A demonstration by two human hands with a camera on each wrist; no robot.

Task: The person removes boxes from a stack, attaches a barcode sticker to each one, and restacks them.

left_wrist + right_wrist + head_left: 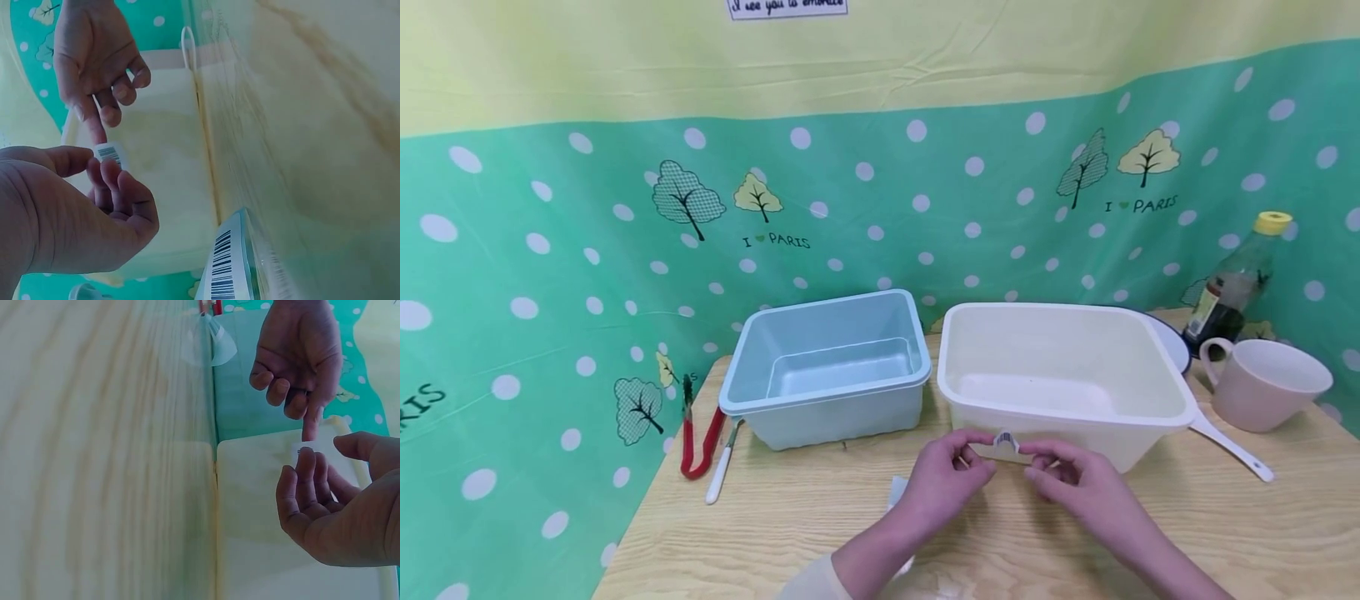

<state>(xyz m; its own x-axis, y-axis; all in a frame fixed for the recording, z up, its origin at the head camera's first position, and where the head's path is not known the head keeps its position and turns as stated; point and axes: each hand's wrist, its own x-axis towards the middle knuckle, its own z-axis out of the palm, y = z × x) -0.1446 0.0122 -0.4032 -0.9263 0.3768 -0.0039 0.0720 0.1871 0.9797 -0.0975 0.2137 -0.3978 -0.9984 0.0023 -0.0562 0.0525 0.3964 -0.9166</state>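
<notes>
A small white label with a barcode point(1006, 442) is bent into an arch between the two index fingertips, right in front of the white tub's point(1112, 442) front wall. My left hand point(946, 475) touches the label's left end with its outstretched index finger, its thumb held apart below. From the other side, my right hand point(1078, 483) meets the right end with its index fingertip. In the right wrist view the thumb of the right hand point(337, 506) stands well away from the label point(296, 452). The other fingers of both hands bend loosely.
Left of the white tub stands a blue tub point(842, 425). Red-handled tongs point(703, 454) and a white-handled utensil point(721, 475) lie at the left. On the right are a white spoon point(1232, 442), a mug point(1270, 383) and a sauce bottle point(1228, 292). A barcoded packet point(222, 265) lies near the left wrist.
</notes>
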